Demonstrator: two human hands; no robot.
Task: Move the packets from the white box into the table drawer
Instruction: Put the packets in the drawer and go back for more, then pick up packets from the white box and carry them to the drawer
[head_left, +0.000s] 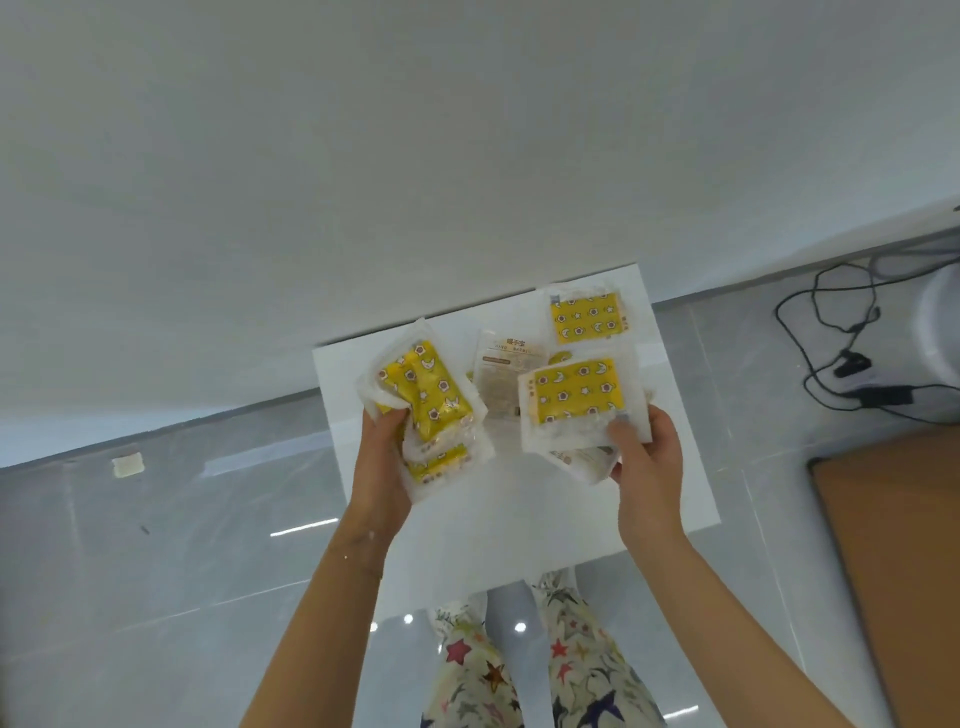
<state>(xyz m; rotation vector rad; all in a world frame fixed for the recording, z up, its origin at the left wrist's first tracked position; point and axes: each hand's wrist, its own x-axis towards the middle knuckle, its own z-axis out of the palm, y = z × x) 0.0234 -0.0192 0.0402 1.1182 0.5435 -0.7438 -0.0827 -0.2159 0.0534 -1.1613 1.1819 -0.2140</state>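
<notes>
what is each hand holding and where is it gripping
Left hand grips a stack of yellow packets by its near end; right hand pinches another yellow packet at its near right corner.

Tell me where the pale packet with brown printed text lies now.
In the head view, the pale packet with brown printed text lies flat in the open white drawer, between the yellow packets held by the left hand and right hand.

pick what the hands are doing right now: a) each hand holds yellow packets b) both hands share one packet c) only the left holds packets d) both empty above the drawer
a: the left hand clasps a bunch of yellow packets and the right hand holds its own separate packets, over the open white drawer.
</notes>
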